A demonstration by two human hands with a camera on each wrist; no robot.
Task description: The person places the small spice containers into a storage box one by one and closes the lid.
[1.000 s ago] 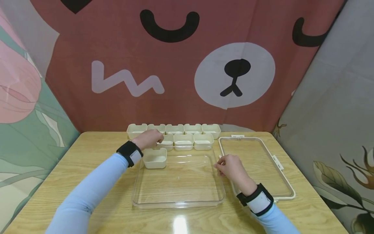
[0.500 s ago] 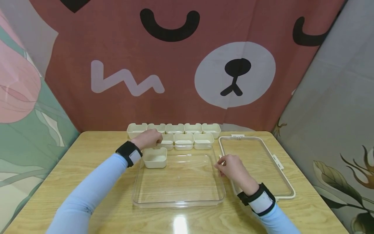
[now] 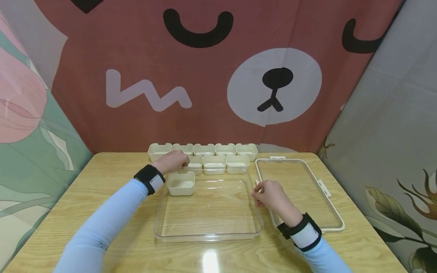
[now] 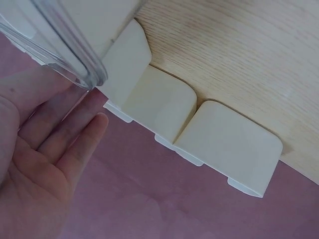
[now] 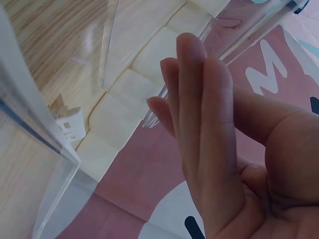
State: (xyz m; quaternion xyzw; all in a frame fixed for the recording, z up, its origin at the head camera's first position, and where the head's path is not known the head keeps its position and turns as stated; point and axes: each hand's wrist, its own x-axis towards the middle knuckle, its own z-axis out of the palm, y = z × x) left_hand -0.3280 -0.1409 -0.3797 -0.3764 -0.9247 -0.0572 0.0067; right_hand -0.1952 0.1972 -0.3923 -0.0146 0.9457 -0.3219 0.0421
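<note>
The clear bin [image 3: 209, 238] takes up the near middle of the table [image 3: 129, 246]. It is the likeliest thing to slip: little seems to weigh it down, so a push on one wall could slide or turn it.

At its right wall is the right hand [image 3: 274, 199], fingers straight and close together, their tips at or just beside the wall. Whether the thumb touches the plastic I cannot tell. A sideways nudge from here could shift the bin left.

Just beside that hand, to the right, lies the lid [image 3: 334, 229]; its left edge runs beneath the hand, so a dropped wrist or a sweep to the right could knock it.

In the bin's far left corner sits one cup [image 3: 181, 185], upright. If the bin were jolted, that cup could slide, with bare floor to its right and near side.

Beyond that corner is the left hand [image 3: 170, 161], fingers loosely bent past the rim; their grip, if any, cannot be told. A careless pull back could catch the rim or tip a cup.

Farther off stand the second row [image 3: 214, 167] and the far row [image 3: 204, 150], packed side by side; bumping one could crowd its neighbours towards the cloth [image 3: 136, 121] behind.
</note>
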